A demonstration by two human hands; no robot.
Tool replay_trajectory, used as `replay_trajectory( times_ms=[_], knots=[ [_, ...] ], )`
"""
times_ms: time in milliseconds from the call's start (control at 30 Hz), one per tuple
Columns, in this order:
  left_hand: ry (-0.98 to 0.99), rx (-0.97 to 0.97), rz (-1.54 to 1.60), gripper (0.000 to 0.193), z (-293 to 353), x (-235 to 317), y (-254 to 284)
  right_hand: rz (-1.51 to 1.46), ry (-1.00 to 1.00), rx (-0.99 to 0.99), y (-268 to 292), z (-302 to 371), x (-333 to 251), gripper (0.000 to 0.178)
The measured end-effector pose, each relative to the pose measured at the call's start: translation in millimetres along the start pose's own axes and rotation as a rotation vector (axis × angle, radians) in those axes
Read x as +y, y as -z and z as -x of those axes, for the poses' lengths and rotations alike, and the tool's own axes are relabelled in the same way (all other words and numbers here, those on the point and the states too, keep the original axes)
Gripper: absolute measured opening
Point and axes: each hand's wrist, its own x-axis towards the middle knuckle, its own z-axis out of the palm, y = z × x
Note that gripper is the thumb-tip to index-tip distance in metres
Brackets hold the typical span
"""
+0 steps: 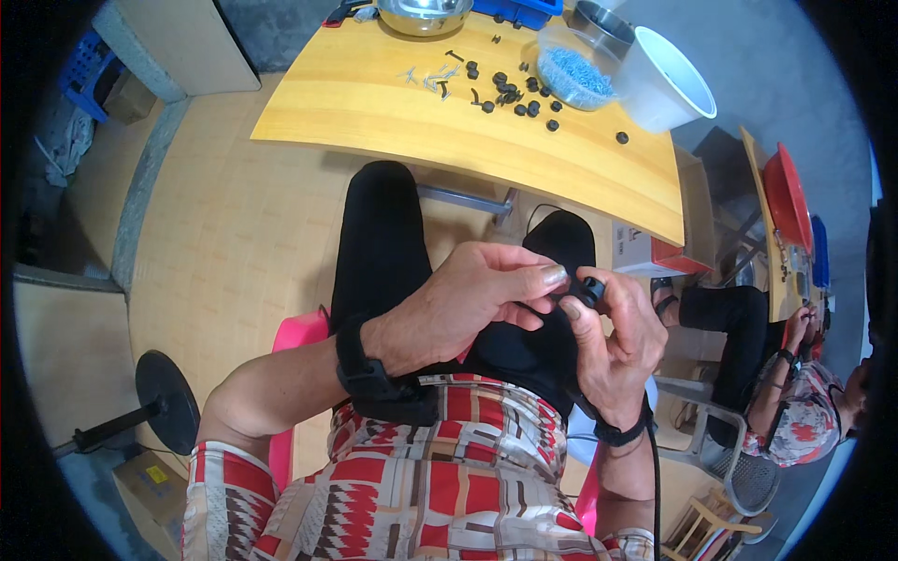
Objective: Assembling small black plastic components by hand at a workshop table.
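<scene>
Above my lap, my right hand (619,341) pinches a small round black part (591,290) between thumb and forefinger. Close beside it, my left hand (496,285) has its thumb and forefinger pressed together; whatever they hold, if anything, is too small and hidden to make out. The fingertips of the two hands are a short gap apart. On the wooden table (365,112) in front lie several similar black parts (506,92) in a loose scatter. Silver screws (430,82) and a few black screws (444,90) lie to the left of them.
A clear tub (574,79) of light blue pieces and a white bucket (666,79) stand at the table's right. Farther back are a metal bowl (424,17) and a blue bin (524,11). A cardboard box (687,201) sits below. Another person (795,411) sits at the right.
</scene>
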Motion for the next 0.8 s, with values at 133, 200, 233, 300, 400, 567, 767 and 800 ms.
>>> replay_trajectory(
  times_ms=[133, 200, 233, 300, 400, 567, 767, 800],
  knots=[
    [-0.002, -0.003, -0.007, 0.026, 0, 0, 0, -0.022, 0.010, -0.001, 3, -1, -3, 0.017],
    [0.000, -0.007, 0.003, 0.026, 0, -1, 0, -0.033, 0.033, 0.015, 4, -2, -4, 0.016],
    [0.000, -0.008, 0.002, 0.026, 0, -1, 0, -0.043, 0.021, 0.008, 4, -1, -3, 0.017],
    [-0.012, 0.005, -0.018, 0.025, 0, -1, -1, -0.052, 0.008, 0.001, 5, -1, -4, 0.017],
    [-0.024, -0.004, -0.025, 0.024, 1, 0, -3, -0.011, 0.052, 0.034, 7, -1, -3, 0.020],
    [-0.091, -0.030, -0.267, 0.022, 10, 15, -15, -0.046, 0.054, 0.061, 3, 0, 2, 0.031],
    [-0.159, -0.071, -0.360, 0.024, 12, 10, -12, -0.088, 0.086, 0.006, 1, 0, 8, 0.038],
    [-0.145, -0.060, -0.408, 0.025, 11, 10, -10, -0.089, 0.086, 0.003, 1, -1, 7, 0.038]
  ],
)
